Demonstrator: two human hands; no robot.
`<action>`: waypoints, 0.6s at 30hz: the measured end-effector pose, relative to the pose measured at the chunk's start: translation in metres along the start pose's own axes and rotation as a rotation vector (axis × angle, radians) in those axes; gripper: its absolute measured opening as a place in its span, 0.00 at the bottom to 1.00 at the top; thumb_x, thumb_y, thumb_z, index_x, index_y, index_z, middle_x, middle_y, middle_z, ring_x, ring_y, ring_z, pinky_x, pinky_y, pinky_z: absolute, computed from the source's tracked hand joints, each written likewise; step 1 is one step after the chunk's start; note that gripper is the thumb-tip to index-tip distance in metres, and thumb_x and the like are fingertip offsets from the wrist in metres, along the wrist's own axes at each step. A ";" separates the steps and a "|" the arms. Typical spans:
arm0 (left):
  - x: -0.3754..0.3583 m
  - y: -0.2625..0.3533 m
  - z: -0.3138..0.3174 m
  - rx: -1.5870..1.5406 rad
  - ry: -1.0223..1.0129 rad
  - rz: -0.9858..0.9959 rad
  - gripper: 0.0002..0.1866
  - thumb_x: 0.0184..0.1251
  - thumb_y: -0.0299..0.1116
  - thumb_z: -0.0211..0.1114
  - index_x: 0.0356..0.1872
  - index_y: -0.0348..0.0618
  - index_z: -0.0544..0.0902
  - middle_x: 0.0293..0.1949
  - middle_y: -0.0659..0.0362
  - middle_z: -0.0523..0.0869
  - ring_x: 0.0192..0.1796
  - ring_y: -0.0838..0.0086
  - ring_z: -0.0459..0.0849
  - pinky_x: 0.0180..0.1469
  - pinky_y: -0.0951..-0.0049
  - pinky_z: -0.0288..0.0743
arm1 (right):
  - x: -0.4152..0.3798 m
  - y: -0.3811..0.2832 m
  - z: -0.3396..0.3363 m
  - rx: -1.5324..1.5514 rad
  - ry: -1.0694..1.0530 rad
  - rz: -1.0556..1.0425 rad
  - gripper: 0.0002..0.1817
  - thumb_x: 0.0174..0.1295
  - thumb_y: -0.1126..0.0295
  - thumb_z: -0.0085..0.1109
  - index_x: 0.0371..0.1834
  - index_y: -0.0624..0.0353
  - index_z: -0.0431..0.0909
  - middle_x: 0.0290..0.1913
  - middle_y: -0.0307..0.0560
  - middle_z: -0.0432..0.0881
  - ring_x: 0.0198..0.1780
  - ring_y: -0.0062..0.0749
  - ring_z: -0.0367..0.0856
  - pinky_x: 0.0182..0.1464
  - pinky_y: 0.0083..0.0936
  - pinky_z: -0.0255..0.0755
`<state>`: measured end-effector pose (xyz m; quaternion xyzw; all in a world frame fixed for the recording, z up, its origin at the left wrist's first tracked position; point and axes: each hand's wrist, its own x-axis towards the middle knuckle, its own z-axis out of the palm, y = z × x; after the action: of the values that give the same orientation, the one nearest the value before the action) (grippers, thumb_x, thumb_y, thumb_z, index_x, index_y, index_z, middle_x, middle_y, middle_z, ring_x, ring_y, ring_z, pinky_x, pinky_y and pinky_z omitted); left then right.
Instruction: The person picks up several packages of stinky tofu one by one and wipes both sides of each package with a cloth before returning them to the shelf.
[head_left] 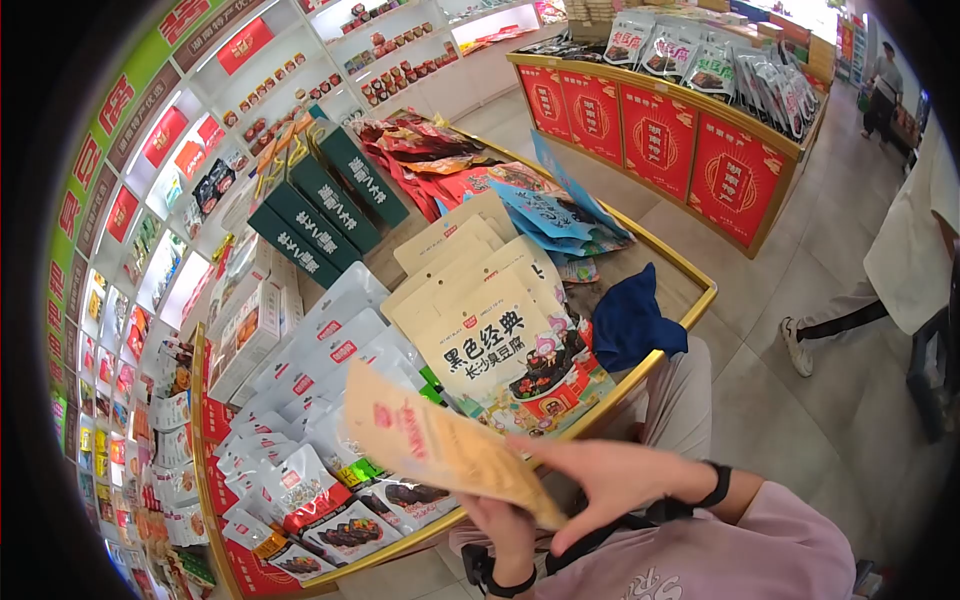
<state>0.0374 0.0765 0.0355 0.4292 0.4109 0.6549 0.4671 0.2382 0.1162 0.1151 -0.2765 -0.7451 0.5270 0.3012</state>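
Note:
A tan snack pouch [440, 432], tilted and slightly blurred, is held above the display by my left hand [505, 530]. Its lower end rests in that hand, whose fingers are partly behind it. My right hand [610, 485] is at the near end of the pouch, thumb and fingers spread around it; the fingertips overlap its upper edge. Just beyond stand cream-coloured pouches [470, 325] with black lettering. White pouches [300, 475] with red labels fill the rows to the left. A dark blue cloth [635, 318] lies at the display's right corner.
The display table has a gold edge [690, 305]. Dark green boxes [335, 205], blue pouches [560, 215] and red packs [420, 150] sit farther back. Another stand with red panels [655, 130] is beyond an aisle. A person [910, 220] is at the right. Stocked shelves line the left.

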 end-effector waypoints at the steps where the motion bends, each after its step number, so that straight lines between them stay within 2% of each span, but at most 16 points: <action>1: 0.011 0.017 0.030 0.126 0.028 -0.022 0.48 0.82 0.63 0.53 0.86 0.40 0.46 0.83 0.46 0.57 0.82 0.57 0.62 0.81 0.52 0.59 | -0.002 -0.003 0.011 0.049 -0.022 0.131 0.62 0.53 0.47 0.84 0.83 0.66 0.56 0.77 0.60 0.71 0.76 0.45 0.73 0.74 0.33 0.69; 2: 0.035 0.033 0.057 0.219 -0.094 0.248 0.48 0.82 0.63 0.51 0.86 0.37 0.46 0.84 0.45 0.57 0.84 0.57 0.57 0.84 0.54 0.49 | -0.004 0.002 0.013 0.108 0.071 0.032 0.56 0.57 0.50 0.83 0.82 0.65 0.59 0.74 0.60 0.74 0.71 0.44 0.77 0.70 0.33 0.72; 3: 0.049 0.042 0.060 0.238 -0.203 0.262 0.47 0.83 0.61 0.51 0.85 0.34 0.49 0.85 0.45 0.55 0.86 0.58 0.53 0.85 0.56 0.43 | -0.005 0.011 0.011 0.163 0.163 -0.064 0.50 0.60 0.53 0.81 0.80 0.63 0.63 0.71 0.60 0.78 0.66 0.43 0.81 0.66 0.33 0.75; 4: 0.065 0.050 0.062 0.236 -0.205 0.263 0.47 0.83 0.61 0.51 0.85 0.34 0.49 0.85 0.45 0.55 0.86 0.58 0.53 0.85 0.56 0.43 | -0.010 0.020 0.008 0.168 0.280 -0.056 0.43 0.62 0.58 0.79 0.77 0.63 0.67 0.68 0.56 0.80 0.64 0.39 0.81 0.65 0.33 0.76; 6: 0.093 0.066 0.060 0.395 -0.426 0.172 0.39 0.80 0.53 0.58 0.78 0.35 0.60 0.81 0.45 0.63 0.83 0.57 0.60 0.83 0.56 0.51 | -0.029 0.040 -0.006 0.086 0.510 -0.018 0.26 0.68 0.69 0.73 0.68 0.62 0.78 0.62 0.49 0.85 0.59 0.31 0.82 0.63 0.32 0.76; 7: 0.108 0.074 0.059 0.472 -0.534 0.126 0.35 0.78 0.49 0.62 0.75 0.35 0.66 0.79 0.45 0.67 0.81 0.57 0.64 0.81 0.56 0.55 | -0.038 0.043 -0.012 0.208 0.644 0.004 0.23 0.69 0.72 0.71 0.67 0.61 0.80 0.60 0.46 0.86 0.59 0.29 0.82 0.63 0.30 0.76; 8: 0.122 0.080 0.060 0.549 -0.638 0.079 0.31 0.77 0.45 0.65 0.71 0.36 0.72 0.77 0.44 0.71 0.79 0.57 0.68 0.80 0.56 0.59 | -0.055 0.054 -0.025 0.039 0.675 0.039 0.19 0.69 0.73 0.70 0.62 0.63 0.83 0.59 0.46 0.87 0.58 0.27 0.82 0.62 0.29 0.76; 9: 0.135 0.085 0.063 0.625 -0.737 0.028 0.27 0.75 0.41 0.69 0.68 0.36 0.77 0.75 0.44 0.75 0.78 0.56 0.71 0.79 0.57 0.63 | -0.065 0.061 -0.032 0.003 0.775 0.054 0.18 0.68 0.74 0.72 0.59 0.65 0.84 0.55 0.47 0.89 0.56 0.26 0.84 0.59 0.28 0.78; 11: 0.181 0.074 0.076 0.915 -0.513 0.278 0.25 0.67 0.36 0.74 0.62 0.38 0.80 0.62 0.48 0.85 0.68 0.52 0.80 0.72 0.57 0.70 | -0.086 0.067 -0.037 0.087 0.989 0.119 0.17 0.66 0.76 0.72 0.57 0.67 0.84 0.53 0.47 0.90 0.52 0.26 0.86 0.57 0.28 0.79; 13: 0.245 0.038 0.069 1.139 -0.325 0.646 0.27 0.69 0.42 0.74 0.62 0.36 0.79 0.55 0.48 0.84 0.61 0.49 0.81 0.66 0.56 0.73 | -0.110 0.079 -0.043 0.046 1.020 0.152 0.17 0.65 0.76 0.72 0.57 0.68 0.84 0.52 0.47 0.91 0.51 0.26 0.86 0.56 0.28 0.79; 15: 0.298 0.012 0.063 1.368 -0.174 0.718 0.33 0.65 0.53 0.75 0.58 0.34 0.79 0.56 0.45 0.81 0.61 0.49 0.78 0.64 0.50 0.72 | -0.128 0.081 -0.043 0.000 1.060 0.189 0.17 0.65 0.77 0.72 0.56 0.68 0.84 0.51 0.46 0.91 0.50 0.26 0.86 0.55 0.28 0.79; 16: 0.306 0.006 0.063 1.360 -0.170 0.711 0.33 0.65 0.53 0.75 0.58 0.34 0.79 0.56 0.45 0.81 0.61 0.49 0.78 0.64 0.50 0.72 | -0.136 0.080 -0.043 0.002 1.082 0.205 0.17 0.64 0.77 0.73 0.56 0.68 0.84 0.51 0.47 0.91 0.50 0.26 0.86 0.56 0.28 0.79; 18: 0.319 0.000 0.069 1.583 -0.065 0.666 0.38 0.61 0.60 0.76 0.57 0.34 0.79 0.54 0.45 0.81 0.60 0.48 0.77 0.63 0.49 0.72 | -0.151 0.081 -0.042 0.024 1.116 0.216 0.18 0.64 0.78 0.73 0.56 0.69 0.84 0.52 0.47 0.91 0.51 0.26 0.86 0.57 0.28 0.79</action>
<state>0.0407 0.3935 0.1131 0.7453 0.5860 0.2657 -0.1749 0.3778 0.0555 0.0254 -0.5845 -0.4344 0.3373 0.5966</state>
